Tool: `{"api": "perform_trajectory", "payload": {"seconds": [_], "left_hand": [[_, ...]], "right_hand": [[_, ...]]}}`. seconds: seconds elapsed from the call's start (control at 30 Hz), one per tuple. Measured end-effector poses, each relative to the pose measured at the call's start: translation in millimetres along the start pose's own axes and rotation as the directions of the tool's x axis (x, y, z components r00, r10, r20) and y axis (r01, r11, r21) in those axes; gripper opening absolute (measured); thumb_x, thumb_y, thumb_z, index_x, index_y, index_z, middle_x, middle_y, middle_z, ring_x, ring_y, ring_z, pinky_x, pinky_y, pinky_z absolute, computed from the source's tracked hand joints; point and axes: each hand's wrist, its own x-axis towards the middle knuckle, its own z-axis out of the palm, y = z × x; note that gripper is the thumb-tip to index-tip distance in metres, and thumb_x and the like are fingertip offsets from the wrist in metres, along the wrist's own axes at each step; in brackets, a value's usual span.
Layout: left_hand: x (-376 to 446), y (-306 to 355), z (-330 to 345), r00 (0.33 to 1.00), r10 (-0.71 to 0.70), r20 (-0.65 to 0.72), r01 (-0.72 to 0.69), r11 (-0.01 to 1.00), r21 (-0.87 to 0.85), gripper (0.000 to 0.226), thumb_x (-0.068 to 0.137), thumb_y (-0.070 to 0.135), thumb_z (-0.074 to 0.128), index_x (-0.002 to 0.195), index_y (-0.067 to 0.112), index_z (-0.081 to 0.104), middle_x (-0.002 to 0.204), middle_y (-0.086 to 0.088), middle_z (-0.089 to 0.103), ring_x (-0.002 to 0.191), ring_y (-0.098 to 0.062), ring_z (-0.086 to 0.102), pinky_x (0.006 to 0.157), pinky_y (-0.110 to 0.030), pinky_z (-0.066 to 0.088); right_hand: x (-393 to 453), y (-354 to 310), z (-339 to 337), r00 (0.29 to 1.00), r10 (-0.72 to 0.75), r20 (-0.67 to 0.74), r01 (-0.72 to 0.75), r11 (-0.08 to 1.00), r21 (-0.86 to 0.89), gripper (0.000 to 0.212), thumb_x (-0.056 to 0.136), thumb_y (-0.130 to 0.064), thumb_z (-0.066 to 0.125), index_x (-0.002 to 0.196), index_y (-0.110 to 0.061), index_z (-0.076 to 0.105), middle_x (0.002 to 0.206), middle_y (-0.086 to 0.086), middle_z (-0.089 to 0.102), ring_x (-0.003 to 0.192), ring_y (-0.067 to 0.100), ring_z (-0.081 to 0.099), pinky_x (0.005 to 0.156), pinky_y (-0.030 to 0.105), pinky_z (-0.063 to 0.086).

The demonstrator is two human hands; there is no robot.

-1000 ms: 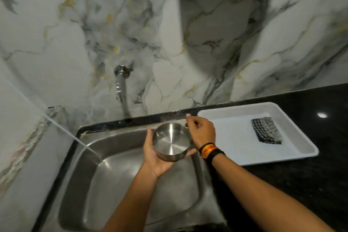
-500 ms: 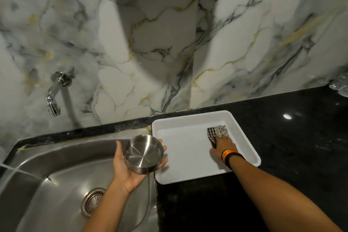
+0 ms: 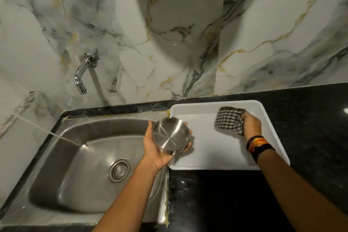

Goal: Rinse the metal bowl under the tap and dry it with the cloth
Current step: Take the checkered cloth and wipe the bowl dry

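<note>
My left hand (image 3: 157, 151) cups the small round metal bowl (image 3: 170, 135) from below, its open side facing up towards me, above the right edge of the steel sink (image 3: 62, 165). Over the white tray (image 3: 211, 158) my right hand (image 3: 251, 124) grips the black-and-white checked cloth (image 3: 228, 120), which is bunched and lifted partly off the tray floor. The chrome tap (image 3: 82, 75) sticks out of the marble wall at the upper left; no water runs from it.
Black stone counter (image 3: 310, 128) surrounds the tray and the sink. The sink's drain strainer (image 3: 119, 170) lies in the basin floor. A marble side wall (image 3: 17, 128) closes off the left. Coloured bands circle my right wrist.
My right hand left the bowl, reached into the tray and took hold of the cloth, now lifting it. My left hand keeps the bowl, moved right from under the tap to the sink's right edge.
</note>
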Motion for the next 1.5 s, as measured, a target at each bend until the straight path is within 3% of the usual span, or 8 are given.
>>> {"api": "perform_trajectory", "payload": {"seconds": [0.2,0.37,0.5,0.6,0.77,1.0,1.27,1.5], "left_hand": [[-11.4,16.9,-9.9,0.999,0.037,-0.019,-0.037,0.999,-0.024,0.103,0.091,0.086,0.047,0.144,0.000,0.067,0.164,-0.022,0.050,0.151,-0.043,0.045,0.103,-0.063,0.057],[-24.1,32.4,-22.6,0.994,0.080,-0.072,-0.083,0.996,-0.036,0.093,0.091,0.083,0.053,0.138,0.005,0.073,0.147,-0.031,0.065,0.133,-0.053,0.065,0.097,-0.069,0.058],[-34.3,50.2,-28.6,0.988,0.121,-0.101,-0.124,0.992,-0.025,0.088,0.095,0.080,0.047,0.121,0.003,0.082,0.126,-0.026,0.079,0.107,-0.043,0.080,0.087,-0.058,0.066],[-42.7,64.2,-40.1,0.988,0.102,-0.119,-0.104,0.995,-0.007,0.083,0.096,0.073,0.054,0.119,-0.002,0.082,0.120,-0.025,0.080,0.103,-0.038,0.082,0.085,-0.048,0.069],[-59.9,87.5,-57.0,0.989,0.070,-0.130,-0.066,0.997,0.036,0.075,0.096,0.071,0.051,0.106,0.007,0.087,0.113,-0.017,0.084,0.097,-0.032,0.083,0.091,-0.044,0.064],[-86.7,128.9,-71.0,0.999,0.027,-0.017,-0.025,0.991,0.135,0.080,0.097,0.073,0.053,0.137,0.007,0.073,0.129,-0.022,0.076,0.118,-0.038,0.074,0.110,-0.054,0.049],[-93.3,149.5,-91.3,0.992,0.114,-0.047,-0.101,0.972,0.210,0.066,0.084,0.067,0.065,0.119,0.014,0.085,0.120,-0.021,0.080,0.103,-0.040,0.078,0.097,-0.060,0.059],[-102.4,146.7,-110.1,0.983,0.174,-0.062,-0.154,0.957,0.244,0.061,0.097,0.060,0.058,0.116,0.007,0.082,0.108,-0.018,0.080,0.093,-0.032,0.079,0.078,-0.041,0.066]], "right_hand": [[-68.1,-34.3,45.2,0.856,0.037,0.515,-0.272,0.880,0.388,0.043,0.093,-0.051,0.068,0.117,-0.016,0.074,0.112,0.010,0.080,0.106,0.030,0.076,0.091,0.047,0.060],[-146.0,-52.4,93.6,0.779,-0.398,0.485,0.412,0.907,0.082,0.014,0.086,-0.011,0.079,0.087,-0.024,0.083,0.090,-0.004,0.082,0.089,0.010,0.078,0.072,0.017,0.060],[-198.5,-18.8,139.5,0.496,-0.391,0.776,0.849,0.408,-0.336,0.041,0.085,-0.006,0.072,0.125,-0.016,0.074,0.129,0.002,0.066,0.119,0.016,0.061,0.106,0.020,0.045],[-222.1,6.7,169.6,0.551,-0.247,0.797,0.835,0.167,-0.525,0.051,0.092,-0.006,0.061,0.141,-0.016,0.062,0.147,0.007,0.060,0.133,0.028,0.056,0.112,0.033,0.041],[-236.9,-1.0,211.5,0.539,-0.327,0.776,0.842,0.226,-0.490,0.057,0.089,0.003,0.054,0.141,-0.018,0.064,0.145,0.007,0.064,0.135,0.028,0.057,0.114,0.034,0.043],[-249.9,-11.2,225.4,0.269,-0.149,0.951,0.913,0.355,-0.203,0.070,0.079,0.014,0.053,0.137,-0.022,0.070,0.152,-0.003,0.058,0.146,0.011,0.046,0.123,0.022,0.029],[-247.1,-10.3,252.2,0.189,-0.131,0.973,0.878,-0.421,-0.227,0.051,0.091,-0.007,0.068,0.141,-0.017,0.063,0.148,0.002,0.060,0.133,0.028,0.058,0.105,0.040,0.050],[-266.8,9.9,258.1,0.176,0.022,0.984,0.804,-0.580,-0.131,0.025,0.088,-0.010,0.063,0.109,-0.015,0.076,0.114,0.006,0.071,0.110,0.029,0.064,0.093,0.040,0.048]]}}
